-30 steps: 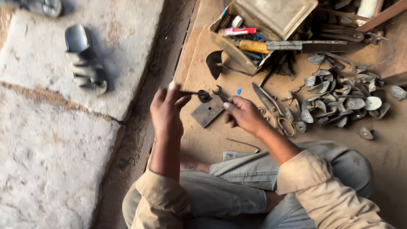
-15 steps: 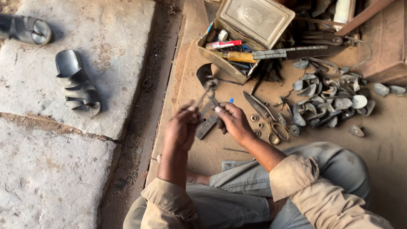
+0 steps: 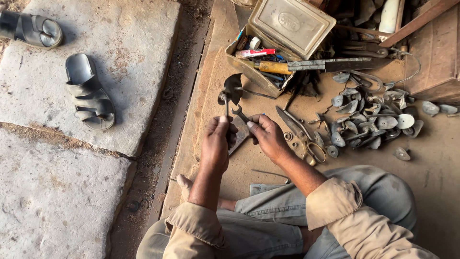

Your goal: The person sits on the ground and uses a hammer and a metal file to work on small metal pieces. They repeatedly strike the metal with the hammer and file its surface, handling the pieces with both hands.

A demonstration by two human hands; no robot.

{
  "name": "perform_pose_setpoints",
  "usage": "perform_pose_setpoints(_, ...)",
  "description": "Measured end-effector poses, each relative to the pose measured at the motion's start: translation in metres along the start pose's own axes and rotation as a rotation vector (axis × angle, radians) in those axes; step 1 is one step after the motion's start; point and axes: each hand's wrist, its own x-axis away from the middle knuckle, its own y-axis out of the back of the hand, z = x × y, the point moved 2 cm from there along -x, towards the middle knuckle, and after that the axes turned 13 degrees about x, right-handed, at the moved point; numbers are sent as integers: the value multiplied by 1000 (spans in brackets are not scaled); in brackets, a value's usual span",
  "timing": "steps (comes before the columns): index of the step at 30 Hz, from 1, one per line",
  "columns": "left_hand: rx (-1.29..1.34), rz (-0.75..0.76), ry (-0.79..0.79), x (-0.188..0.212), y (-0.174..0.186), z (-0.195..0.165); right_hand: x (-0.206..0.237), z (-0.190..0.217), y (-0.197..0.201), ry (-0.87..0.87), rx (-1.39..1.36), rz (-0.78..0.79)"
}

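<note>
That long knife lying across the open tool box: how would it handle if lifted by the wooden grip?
The knife looks like stiff metal, so it probably won't flex. Its blade runs far past the box rim, so it would likely feel blade-heavy and dip. Flat-sided, it shouldn't roll, though resting across the rim it might slide or pivot if nudged.

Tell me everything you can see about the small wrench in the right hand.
The small wrench is a slim open-ended spanner of dark, dull metal that looks worn. Its forked jaw points up and to the left, and the shank slants down to the right hand, whose fingertips pinch the lower end. The rest is hidden there. It is held above the wooden board, close to the left hand.
</note>
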Motion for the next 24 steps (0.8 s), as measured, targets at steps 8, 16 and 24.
perform_pose_setpoints(8, 147, 17, 49, 4, 3, 3, 3, 3, -7, 109, -175, 55)
perform_pose_setpoints(16, 196, 93, 103, 9, -4, 18, 0, 2, -10, 97, -233, 74)
perform_pose_setpoints(24, -11, 88, 143, 20, -10, -1, -6, 3, 3, 183, -111, 71)
